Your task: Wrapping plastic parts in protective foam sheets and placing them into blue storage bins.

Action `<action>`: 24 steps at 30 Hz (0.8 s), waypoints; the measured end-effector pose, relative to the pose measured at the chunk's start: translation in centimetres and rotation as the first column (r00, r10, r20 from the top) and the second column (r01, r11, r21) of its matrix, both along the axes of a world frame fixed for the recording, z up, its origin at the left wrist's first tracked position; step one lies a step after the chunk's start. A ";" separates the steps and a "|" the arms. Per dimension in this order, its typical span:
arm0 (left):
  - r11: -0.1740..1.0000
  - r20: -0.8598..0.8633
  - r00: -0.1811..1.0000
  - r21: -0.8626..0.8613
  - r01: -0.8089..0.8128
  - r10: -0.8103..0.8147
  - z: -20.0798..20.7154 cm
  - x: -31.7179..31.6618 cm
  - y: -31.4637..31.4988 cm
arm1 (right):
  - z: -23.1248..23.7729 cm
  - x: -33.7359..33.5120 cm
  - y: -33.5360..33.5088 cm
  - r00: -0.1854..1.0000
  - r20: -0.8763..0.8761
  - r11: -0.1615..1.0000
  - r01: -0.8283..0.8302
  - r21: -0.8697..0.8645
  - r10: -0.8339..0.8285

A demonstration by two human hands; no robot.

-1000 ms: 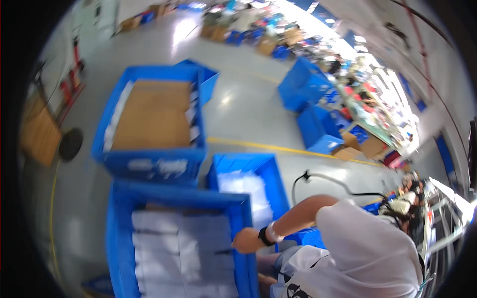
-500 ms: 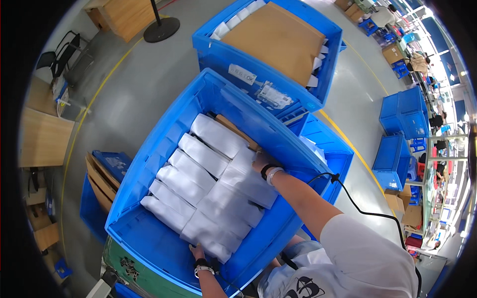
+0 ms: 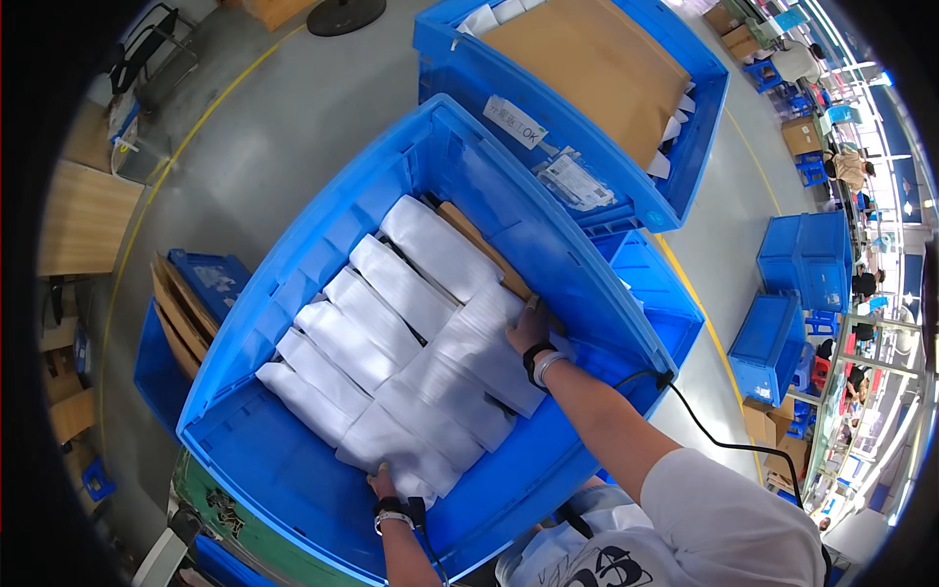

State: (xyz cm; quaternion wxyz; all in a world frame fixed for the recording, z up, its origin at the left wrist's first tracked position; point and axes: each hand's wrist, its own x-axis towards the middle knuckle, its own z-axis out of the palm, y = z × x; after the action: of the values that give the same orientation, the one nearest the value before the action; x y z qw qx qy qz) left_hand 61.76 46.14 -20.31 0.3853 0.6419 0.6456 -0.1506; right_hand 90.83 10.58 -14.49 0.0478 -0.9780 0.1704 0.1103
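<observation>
A large blue plastic bin in front of me holds two side-by-side rows of white-wrapped packs. The nearer row of white packs lies on the right, closer to my body. My right hand is at this row's far end, beside a brown cardboard strip; its fingers curl over the end pack and are partly hidden. At the opposite end, my left hand has its fingers bent against the last pack. The row is held between both hands. Each wrist wears bands.
Beyond stands another blue bin with a cardboard sheet over white packs. A smaller blue bin sits at the right. Folded cardboard leans at the left. A black cable runs by my right arm. Stacked blue crates stand farther right.
The view has shifted, so the large bin appears bigger and further left. My hands stay at the two ends of the nearer row, the right one now slightly more over the end pack.
</observation>
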 end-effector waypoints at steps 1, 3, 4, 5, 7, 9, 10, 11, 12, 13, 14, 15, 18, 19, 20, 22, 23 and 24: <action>0.998 0.057 0.997 0.004 -0.059 0.059 0.3 -0.7 0.6 | 0.2 0.2 0.6 1.000 -0.010 1.000 -0.015 0.016 0.015; 0.962 0.167 0.970 -0.238 -0.134 0.176 1.3 -0.6 0.4 | 0.5 0.9 -0.4 0.970 -0.213 0.978 0.150 0.146 -0.117; 0.867 0.258 0.918 -0.474 -0.152 0.302 2.0 0.3 -0.3 | 0.7 0.8 -1.2 0.971 -0.213 0.981 0.140 0.135 -0.109; 0.866 0.261 0.912 -0.471 -0.166 0.317 2.3 0.6 -0.7 | 1.0 0.8 -1.3 0.980 -0.170 0.985 0.122 0.119 -0.101; 0.909 0.318 0.898 -0.380 -0.174 0.305 2.4 0.5 -0.7 | 2.2 1.1 -0.6 0.982 -0.172 0.989 0.098 0.109 -0.078; 0.913 0.315 0.892 -0.351 -0.209 0.325 2.5 0.1 -0.6 | 3.6 1.4 0.2 0.966 -0.237 0.980 0.140 0.143 -0.104; 0.918 0.308 0.892 -0.325 -0.228 0.331 2.6 -0.4 -0.5 | 4.3 1.6 0.8 0.941 -0.304 0.965 0.203 0.167 -0.145; 0.913 0.305 0.887 -0.329 -0.242 0.346 2.5 -0.5 -0.4 | 4.2 1.6 0.6 0.943 -0.306 0.969 0.189 0.162 -0.133; 0.895 0.316 0.882 -0.390 -0.215 0.350 2.4 -0.7 0.0 | 4.1 1.3 0.5 0.947 -0.306 0.972 0.160 0.174 -0.101; 0.876 0.328 0.876 -0.445 -0.189 0.355 2.4 -1.0 0.4 | 3.9 1.0 0.6 0.949 -0.308 0.973 0.130 0.190 -0.067; 0.873 0.325 0.869 -0.441 -0.210 0.373 2.2 -1.3 0.8 | 3.3 0.7 0.4 0.949 -0.312 0.975 0.109 0.193 -0.044; 0.884 0.304 0.894 -0.433 -0.179 0.330 2.0 -1.4 1.1 | 2.4 0.4 -0.2 0.968 -0.252 0.949 0.083 0.303 -0.005; 0.899 0.262 0.929 -0.416 -0.135 0.261 2.1 -0.4 -0.8 | 0.9 1.0 -4.4 0.964 -0.260 0.879 0.073 0.472 0.059; 0.947 0.217 0.965 -0.311 -0.075 0.148 2.4 -0.1 -1.3 | 1.4 2.0 -5.0 0.935 -0.345 0.904 0.072 0.422 0.086; 0.979 0.151 0.988 -0.204 -0.008 0.039 2.8 0.1 -1.4 | 2.4 2.8 -5.0 0.899 -0.420 0.892 0.083 0.445 0.125; 0.983 0.203 0.974 -0.167 -0.070 0.104 2.3 0.3 -1.7 | 2.7 3.3 -7.0 0.944 -0.267 0.872 -0.043 0.488 0.196; 0.982 0.191 0.977 -0.180 -0.063 0.098 2.6 1.9 -3.5 | 3.2 3.1 -9.3 0.958 -0.218 0.881 -0.063 0.469 0.184; 0.988 0.204 0.977 -0.152 -0.038 0.069 2.5 0.6 -2.1 | 3.1 2.7 -8.0 0.964 -0.170 0.861 -0.096 0.500 0.206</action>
State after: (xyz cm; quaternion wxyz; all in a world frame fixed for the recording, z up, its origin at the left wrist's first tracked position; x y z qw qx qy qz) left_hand 62.37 44.05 -17.86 0.5012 0.6064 0.6057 -0.1194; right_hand 93.50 2.63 -11.35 0.2649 -0.9266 0.0639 0.2591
